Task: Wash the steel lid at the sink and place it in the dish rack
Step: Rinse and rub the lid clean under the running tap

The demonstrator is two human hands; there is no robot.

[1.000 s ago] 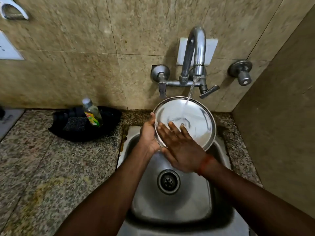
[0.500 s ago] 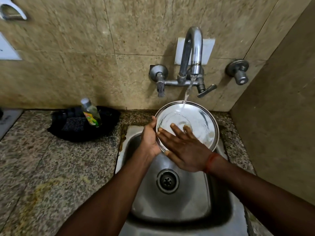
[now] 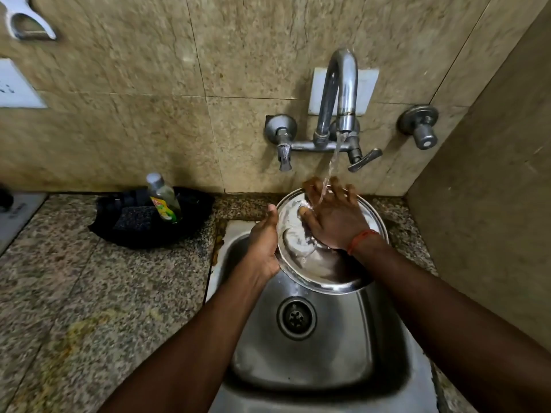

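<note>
Steel lid (image 3: 313,263): round, shallow polished disc with a raised rim, held tilted over the back of the sink (image 3: 301,362) under the tap (image 3: 340,93). Wet, streaky reflections across its face.

Left hand (image 3: 264,242): grip clamped on the lid's left edge, thumb on the near face, fingers hidden behind.

Right hand (image 3: 334,216): flat on the lid's face, fingers (image 3: 311,189) spread and reaching past the top rim; holds nothing. Thin water stream (image 3: 331,165) lands on these fingers. Orange thread band (image 3: 359,238) on the wrist.

Sink: brushed stainless bowl, rounded corners, circular perforated drain (image 3: 296,317).

Tap: curved chrome gooseneck, wall-mounted, with lever handles.

Surface (image 3: 89,293): speckled granite, yellowish stain at front left. On it a black tray (image 3: 193,228) with a dark coarse scrub pad (image 3: 135,219) and a clear soap bottle (image 3: 164,198), grey cap, leaning.

Wall: beige mottled stone tiles.
</note>
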